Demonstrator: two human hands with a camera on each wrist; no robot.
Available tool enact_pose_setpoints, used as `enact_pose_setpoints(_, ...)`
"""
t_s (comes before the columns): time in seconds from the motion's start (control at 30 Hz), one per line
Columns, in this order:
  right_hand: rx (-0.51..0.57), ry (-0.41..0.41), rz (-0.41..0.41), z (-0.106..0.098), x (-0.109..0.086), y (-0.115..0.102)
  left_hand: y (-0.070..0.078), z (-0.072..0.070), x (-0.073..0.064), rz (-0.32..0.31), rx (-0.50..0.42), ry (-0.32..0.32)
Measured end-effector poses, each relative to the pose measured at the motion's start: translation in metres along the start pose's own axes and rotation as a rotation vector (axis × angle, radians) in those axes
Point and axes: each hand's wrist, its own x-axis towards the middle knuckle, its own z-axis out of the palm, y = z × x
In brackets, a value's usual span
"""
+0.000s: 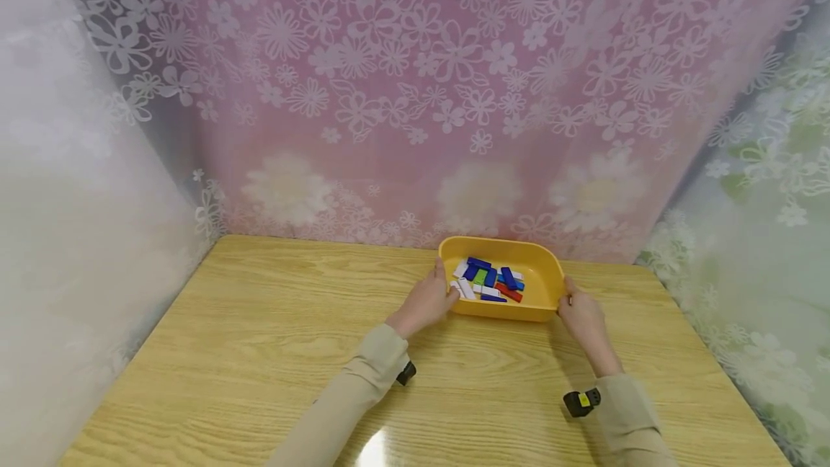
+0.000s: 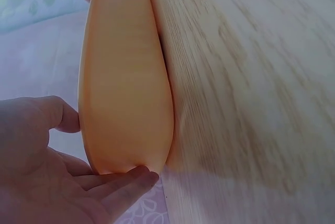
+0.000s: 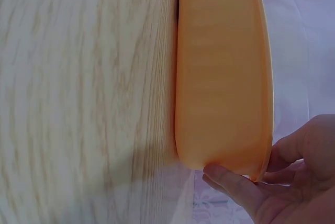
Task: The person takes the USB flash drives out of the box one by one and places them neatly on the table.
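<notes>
A yellow plastic tub [image 1: 502, 310] stands at the back of the wooden table, slightly right of the middle. Inside it lies a loose pile of small flat rectangular pieces [image 1: 491, 277] in blue, white, green and red, mostly toward the left half. My left hand [image 1: 424, 303] grips the tub's left end, thumb at the rim and fingers against the outer wall. At the opposite end, my right hand [image 1: 586, 319] holds the right side by its rim. Both wrist views show the tub's smooth outer wall [image 2: 123, 77] with its base at the tabletop; the pieces are hidden there.
The wood-grain table [image 1: 292, 330] extends to the left and in front of the tub. A pink flowered curtain [image 1: 389, 128] hangs close behind it, with pale curtains [image 1: 765, 236] at both sides. Each wrist wears a small black camera [image 1: 581, 402].
</notes>
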Motion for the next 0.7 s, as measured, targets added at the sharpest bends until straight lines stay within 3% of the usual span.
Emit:
enact_pose_setpoints(0.27,0.008,0.040,-0.041,0.008,0.004,-0.009,-0.008,-0.006,-0.005,-0.009,0.005,0.036)
enact_pose_setpoints(0.7,0.006,0.024,-0.029,0.021,0.006,-0.027,-0.016,-0.012,-0.011,-0.041,0.035,0.111)
